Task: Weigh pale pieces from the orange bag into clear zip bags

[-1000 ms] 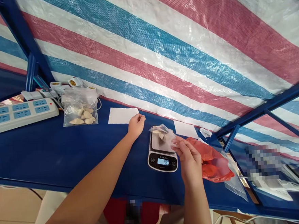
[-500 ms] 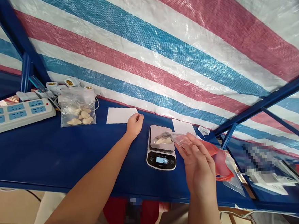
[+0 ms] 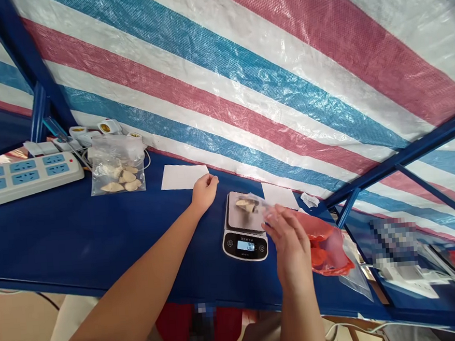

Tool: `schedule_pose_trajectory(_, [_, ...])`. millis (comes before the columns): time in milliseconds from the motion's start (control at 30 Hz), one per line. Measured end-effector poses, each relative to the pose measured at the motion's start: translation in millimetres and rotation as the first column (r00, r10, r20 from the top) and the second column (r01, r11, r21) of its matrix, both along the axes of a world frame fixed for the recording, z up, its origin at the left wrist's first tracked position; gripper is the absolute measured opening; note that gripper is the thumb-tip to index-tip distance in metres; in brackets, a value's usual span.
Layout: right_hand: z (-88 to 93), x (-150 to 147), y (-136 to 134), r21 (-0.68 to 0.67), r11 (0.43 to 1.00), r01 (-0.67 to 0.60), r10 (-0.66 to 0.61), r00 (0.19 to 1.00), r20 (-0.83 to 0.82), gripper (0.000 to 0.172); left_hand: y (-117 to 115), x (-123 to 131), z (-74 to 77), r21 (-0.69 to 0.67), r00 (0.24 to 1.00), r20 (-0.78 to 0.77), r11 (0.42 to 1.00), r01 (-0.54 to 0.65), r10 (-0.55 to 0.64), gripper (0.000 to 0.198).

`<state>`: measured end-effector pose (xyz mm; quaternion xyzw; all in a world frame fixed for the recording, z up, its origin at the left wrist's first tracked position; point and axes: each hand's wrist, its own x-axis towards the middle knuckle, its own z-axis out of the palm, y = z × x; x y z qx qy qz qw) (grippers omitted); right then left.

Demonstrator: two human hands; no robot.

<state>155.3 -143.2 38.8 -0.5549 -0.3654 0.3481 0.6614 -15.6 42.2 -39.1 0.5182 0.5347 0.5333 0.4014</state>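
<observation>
My right hand [image 3: 291,244] pinches a small clear plastic bag [image 3: 249,205] holding pale crescent dumplings, and the bag hangs over the steel platform of a digital kitchen scale [image 3: 245,244]. Motion blur softens the bag's edge, and I cannot tell if it touches the platform. My left hand [image 3: 204,193] rests on the blue table [image 3: 100,241] with curled fingers, holding nothing, next to a white paper sheet [image 3: 183,176]. A larger clear bag of dumplings [image 3: 117,173] lies farther left.
A red plastic bag [image 3: 326,249] and a clear sheet of plastic [image 3: 355,273] lie right of the scale. A second white paper sheet [image 3: 279,195] lies behind it. A power strip [image 3: 25,177] and white lamp sockets [image 3: 105,128] sit at the left, before a striped tarpaulin [image 3: 221,88].
The small bag has swung back over the platform, and my right hand has turned and moved slightly left. The scale's digits have changed to a lower reading.
</observation>
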Motion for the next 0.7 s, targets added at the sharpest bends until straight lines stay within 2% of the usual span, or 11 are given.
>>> schedule_pose_trajectory(67, [-20.2, 6.5, -20.6, -0.111, 0.993, 0.045, -0.032, 0.992, 0.119, 0.047, 0.6, 0.2, -0.8, 0.001, 1.0, -0.002, 1.0, -0.002, 0.002, 0.026])
schedule_pose_trajectory(167, [-50.0, 17.2, -55.2, -0.178, 0.976, 0.128, -0.076, 0.959, 0.274, 0.055, 1.7, 0.3, -2.4, -0.002, 1.0, -0.008, 1.0, -0.003, 0.003, 0.027])
schedule_pose_trajectory(300, [-74.3, 27.2, -83.8, -0.247, 0.944, 0.219, -0.125, 0.929, 0.348, 0.057, 1.8, 0.0, -3.6, -0.012, 1.0, -0.017, 1.0, -0.005, 0.005, 0.027])
schedule_pose_trajectory(467, [-87.5, 36.4, -81.4, -0.291, 0.927, 0.235, -0.121, 0.925, 0.359, 0.057, 0.8, -0.5, -3.2, -0.005, 1.0, -0.021, 1.0, 0.003, -0.003, 0.027])
schedule_pose_trajectory(700, [-93.4, 43.0, -69.6, -0.305, 0.921, 0.241, -0.03, 0.826, 0.562, 0.055, 0.3, -0.2, -3.3, 0.004, 1.0, -0.021, 1.0, 0.001, -0.001, 0.027])
